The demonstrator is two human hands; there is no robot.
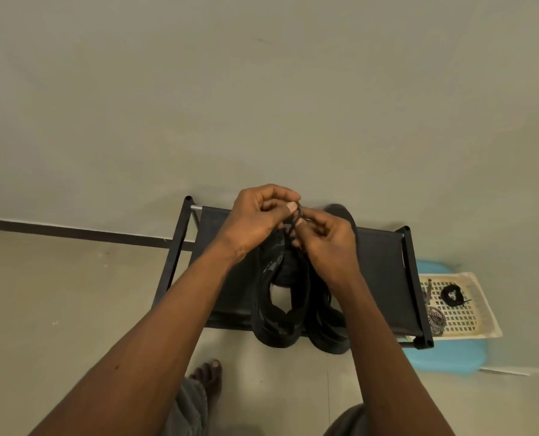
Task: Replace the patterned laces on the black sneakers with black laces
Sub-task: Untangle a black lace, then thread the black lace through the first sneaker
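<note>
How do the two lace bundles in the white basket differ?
The patterned lace is striped black and white; the black lace is plain. The patterned lace lies at the edge of the basket beside the rack; the black lace lies nearer the middle. Both are loosely coiled.

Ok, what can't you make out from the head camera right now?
Head view, near sneaker: the left hand and right hand, pinching the black lace, cover its eyelets; threading progress unknown.
Head view, second sneaker: mostly behind the right forearm; lacing hidden.
Head view, patterned laces in the basket: partly behind the rack post; count unclear.
</note>
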